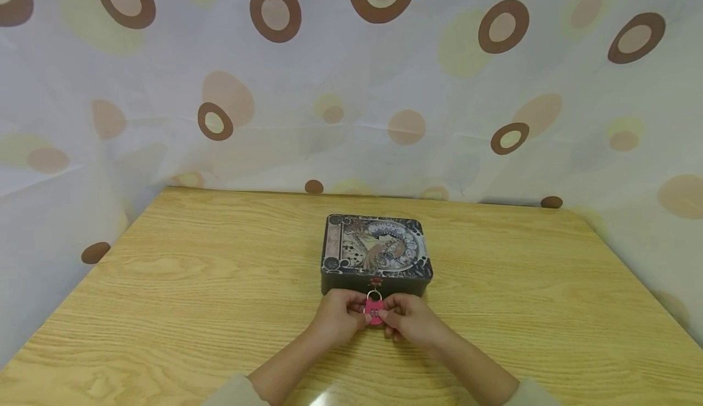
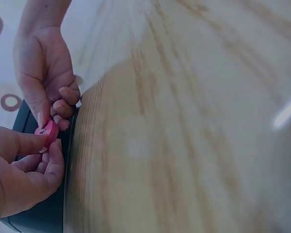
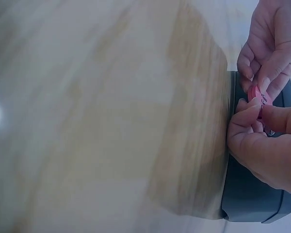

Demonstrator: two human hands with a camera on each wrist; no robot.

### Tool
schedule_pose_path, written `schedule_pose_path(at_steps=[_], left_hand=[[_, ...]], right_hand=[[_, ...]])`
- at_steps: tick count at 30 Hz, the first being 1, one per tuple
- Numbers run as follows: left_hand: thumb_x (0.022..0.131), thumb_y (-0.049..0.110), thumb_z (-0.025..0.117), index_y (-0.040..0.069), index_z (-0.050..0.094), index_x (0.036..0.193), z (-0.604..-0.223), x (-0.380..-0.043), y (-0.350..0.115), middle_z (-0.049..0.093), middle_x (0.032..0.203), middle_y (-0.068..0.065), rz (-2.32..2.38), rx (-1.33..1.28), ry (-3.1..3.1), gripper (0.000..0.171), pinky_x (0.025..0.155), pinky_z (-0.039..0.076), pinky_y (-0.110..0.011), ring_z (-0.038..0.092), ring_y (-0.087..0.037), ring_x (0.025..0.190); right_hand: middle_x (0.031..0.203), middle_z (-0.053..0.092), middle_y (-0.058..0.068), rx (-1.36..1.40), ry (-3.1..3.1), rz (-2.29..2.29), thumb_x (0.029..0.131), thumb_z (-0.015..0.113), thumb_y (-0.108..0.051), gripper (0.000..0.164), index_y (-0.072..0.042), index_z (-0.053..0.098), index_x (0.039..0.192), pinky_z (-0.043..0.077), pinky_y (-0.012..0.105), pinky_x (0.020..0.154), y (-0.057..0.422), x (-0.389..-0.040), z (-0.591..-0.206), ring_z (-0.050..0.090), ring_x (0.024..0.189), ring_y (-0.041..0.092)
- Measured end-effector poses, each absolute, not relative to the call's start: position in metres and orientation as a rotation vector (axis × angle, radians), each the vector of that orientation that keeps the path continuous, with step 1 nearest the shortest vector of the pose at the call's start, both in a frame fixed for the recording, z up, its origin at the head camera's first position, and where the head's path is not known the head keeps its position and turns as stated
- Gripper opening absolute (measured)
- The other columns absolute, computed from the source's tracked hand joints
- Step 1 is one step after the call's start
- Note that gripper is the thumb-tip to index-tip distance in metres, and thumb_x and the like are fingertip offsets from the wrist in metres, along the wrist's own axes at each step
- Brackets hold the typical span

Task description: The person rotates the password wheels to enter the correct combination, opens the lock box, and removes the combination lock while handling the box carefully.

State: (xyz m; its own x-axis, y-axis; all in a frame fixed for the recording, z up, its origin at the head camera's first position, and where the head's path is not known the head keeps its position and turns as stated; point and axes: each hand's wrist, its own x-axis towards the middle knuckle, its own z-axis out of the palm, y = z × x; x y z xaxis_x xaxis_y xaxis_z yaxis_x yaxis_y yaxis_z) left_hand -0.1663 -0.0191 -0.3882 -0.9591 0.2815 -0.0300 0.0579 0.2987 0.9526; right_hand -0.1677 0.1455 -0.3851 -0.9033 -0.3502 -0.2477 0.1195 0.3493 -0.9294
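Surface: wood-grain, smooth-looking. My guess is low friction, so any tug on the metalwork could drag whatever stands on it.
Box: dark, picture-lidded, lid down, standing mid-surface just beyond your hands. Nobody's bracing its top. If the lock is hooked on and you pull toward yourself, expect the box to slide or twist.
Left hand: yours is pinching the padlock's left side, thumb on its front. Squeeze too hard and the body could roll between your fingers.
Right hand: pinching the right side, thumb tip right by the dials. Uneven push against the left would likely tilt the lock.
Padlock: pink combination type, held between both hands at the box's front, shackle end toward the box. It's small and your fingertips crowd it; if both let go at once it could drop or swing, depending on whether it's attached.
Shackle: thin metal loop just below the clasp. Can't tell if it's threaded or latched. Yanking a latched one would probably just load the clasp.
Clasp: reddish, on the front wall. Sideways force could bend it.
Dials: digits too small to read. A brushing thumb could knock a wheel off its number.
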Motion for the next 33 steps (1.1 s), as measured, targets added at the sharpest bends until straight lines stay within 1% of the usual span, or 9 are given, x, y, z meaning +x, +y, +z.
schedule_pose_path(at_steps=[11,17,27,33], left_hand=[[0.073,-0.008,0.063,-0.015,0.065,0.095,-0.3885,-0.1657,-0.0191,0.065,0.077,-0.016,1.718,0.341,2.392,0.023,0.056,0.05,-0.017,0.055,-0.009,0.064],[0.073,-0.008,0.063,-0.015,0.065,0.094,-0.3878,-0.1653,-0.0184,0.065,0.077,-0.016,1.721,0.339,2.404,0.022,0.056,0.05,-0.017,0.056,-0.01,0.065],[0.072,-0.008,0.063,-0.015,0.065,0.092,-0.3873,-0.1647,-0.0177,0.065,0.075,-0.015,1.727,0.348,2.408,0.02,0.054,0.048,-0.015,0.054,-0.008,0.063],[0.073,-0.009,0.063,-0.015,0.065,0.09,-0.3875,-0.1648,-0.0179,0.065,0.074,-0.015,1.72,0.368,2.41,0.019,0.054,0.047,-0.014,0.053,-0.008,0.062]], right_hand=[[0.065,0.05,0.001,-0.159,2.27,-1.497,0.093,0.047,-0.004,0.016,0.011,0.053,0.095,0.043,0.019,0.052,0.1435,-0.1663,-0.3808,0.049,0.06,0.009],[0.065,0.051,0.002,-0.142,2.294,-1.473,0.095,0.045,-0.005,0.017,0.01,0.053,0.093,0.043,0.02,0.052,0.142,-0.166,-0.3793,0.049,0.06,0.01],[0.065,0.051,0.001,-0.151,2.285,-1.46,0.096,0.045,-0.007,0.018,0.009,0.054,0.093,0.041,0.02,0.051,0.1427,-0.1666,-0.3801,0.047,0.059,0.01],[0.067,0.054,0.001,-0.166,2.267,-1.464,0.096,0.044,-0.008,0.02,0.009,0.054,0.093,0.041,0.02,0.051,0.1435,-0.1664,-0.3793,0.047,0.06,0.009]])
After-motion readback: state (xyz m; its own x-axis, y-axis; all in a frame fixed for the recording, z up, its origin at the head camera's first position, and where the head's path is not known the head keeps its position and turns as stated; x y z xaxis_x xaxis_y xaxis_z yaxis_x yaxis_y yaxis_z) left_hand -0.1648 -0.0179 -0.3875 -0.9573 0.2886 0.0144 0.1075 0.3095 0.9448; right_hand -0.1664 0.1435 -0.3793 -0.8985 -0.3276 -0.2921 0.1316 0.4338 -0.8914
